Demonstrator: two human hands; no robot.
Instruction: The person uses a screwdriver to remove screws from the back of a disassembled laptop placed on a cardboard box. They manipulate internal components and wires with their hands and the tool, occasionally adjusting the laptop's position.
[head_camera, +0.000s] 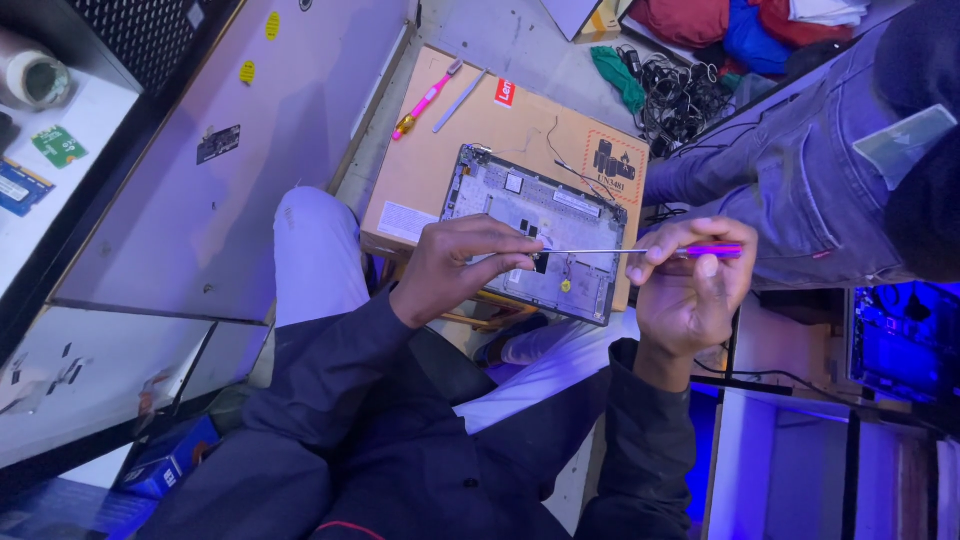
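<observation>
Right hand: fingers curled around the purple handle of a screwdriver, shaft level and pointing left.
Left hand: fingertips pinched together at the screwdriver's tip; anything held there is too small to tell.
Opened laptop base: cover off, insides exposed, lying on a cardboard box just under both hands.
Progress: apparently mid-disassembly, parts remain inside.
Farther: pink toothbrush on the box; another person's jeans-clad leg.

A slim purple-handled screwdriver lies level above an opened grey laptop chassis.
</observation>
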